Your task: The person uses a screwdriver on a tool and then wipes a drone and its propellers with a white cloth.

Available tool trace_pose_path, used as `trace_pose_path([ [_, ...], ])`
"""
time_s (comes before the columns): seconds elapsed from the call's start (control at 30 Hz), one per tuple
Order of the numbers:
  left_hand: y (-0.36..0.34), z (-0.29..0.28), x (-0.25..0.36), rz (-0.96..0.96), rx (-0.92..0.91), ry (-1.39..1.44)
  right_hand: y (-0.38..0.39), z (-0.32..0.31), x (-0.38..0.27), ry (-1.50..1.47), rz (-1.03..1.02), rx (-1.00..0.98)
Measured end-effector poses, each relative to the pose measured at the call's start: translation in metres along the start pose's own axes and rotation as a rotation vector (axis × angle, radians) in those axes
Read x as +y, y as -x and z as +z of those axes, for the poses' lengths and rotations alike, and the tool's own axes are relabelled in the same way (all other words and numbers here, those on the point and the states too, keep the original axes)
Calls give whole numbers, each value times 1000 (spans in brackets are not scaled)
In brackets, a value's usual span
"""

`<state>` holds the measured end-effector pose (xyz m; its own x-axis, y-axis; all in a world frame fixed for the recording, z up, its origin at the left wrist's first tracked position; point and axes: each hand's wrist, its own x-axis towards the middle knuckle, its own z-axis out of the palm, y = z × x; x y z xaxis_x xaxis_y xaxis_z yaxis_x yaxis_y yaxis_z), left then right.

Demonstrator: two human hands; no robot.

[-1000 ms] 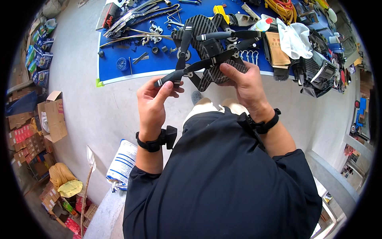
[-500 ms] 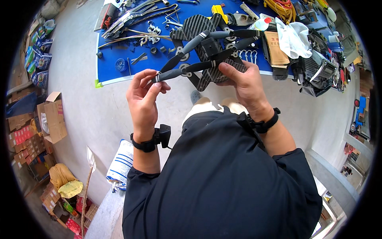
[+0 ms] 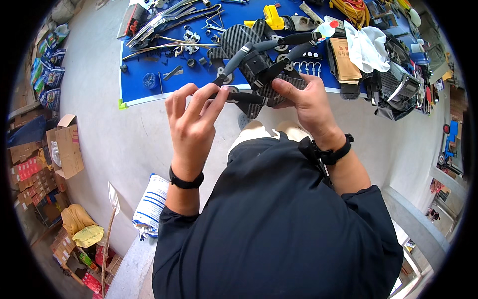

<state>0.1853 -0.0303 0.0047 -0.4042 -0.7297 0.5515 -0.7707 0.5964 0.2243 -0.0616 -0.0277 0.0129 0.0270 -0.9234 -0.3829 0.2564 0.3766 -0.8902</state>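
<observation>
A small drone (image 3: 256, 66) with a carbon-patterned black frame and long dark propellers is held up in front of the blue table's near edge. My right hand (image 3: 312, 103) grips the frame's near right side, thumb on top. At the left, my left hand (image 3: 193, 119) pinches the end of a propeller blade (image 3: 236, 61) between thumb and fingers, its other fingers curled. The fingers hide that blade's tip and part of the nearby motor mount. Another blade (image 3: 249, 98) stretches across the drone's near side.
Metal rods, small fittings and a round blue container (image 3: 150, 80) lie on the blue table (image 3: 139, 92). Behind the drone are a yellow tool (image 3: 273, 19) and a white bottle with a red cap (image 3: 326, 30). A brown booklet (image 3: 345, 60) and white cloth (image 3: 367, 47) lie to the right.
My left hand has moved right and turned, its back now showing, with fingers brought onto the blade. The drone's propellers have turned and the frame has tilted a little.
</observation>
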Motion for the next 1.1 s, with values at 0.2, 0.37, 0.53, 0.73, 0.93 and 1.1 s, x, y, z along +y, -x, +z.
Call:
trace_pose_path([
  [0.2,-9,-12,-6,-41,-37,228,3,-2,-3,70,15,-62],
  [0.37,3,0,5,-521,202,413,5,-2,0,26,-26,-52],
  [0.53,7,7,15,-923,203,890,7,2,1,-24,-42,-2],
  [0.73,12,5,20,-1009,140,1072,6,4,6,-14,-41,63],
  [0.93,13,10,16,-985,94,1132,3,2,8,31,-61,64],
  [1.1,5,19,19,-967,113,1142,5,8,6,88,-77,42],
])
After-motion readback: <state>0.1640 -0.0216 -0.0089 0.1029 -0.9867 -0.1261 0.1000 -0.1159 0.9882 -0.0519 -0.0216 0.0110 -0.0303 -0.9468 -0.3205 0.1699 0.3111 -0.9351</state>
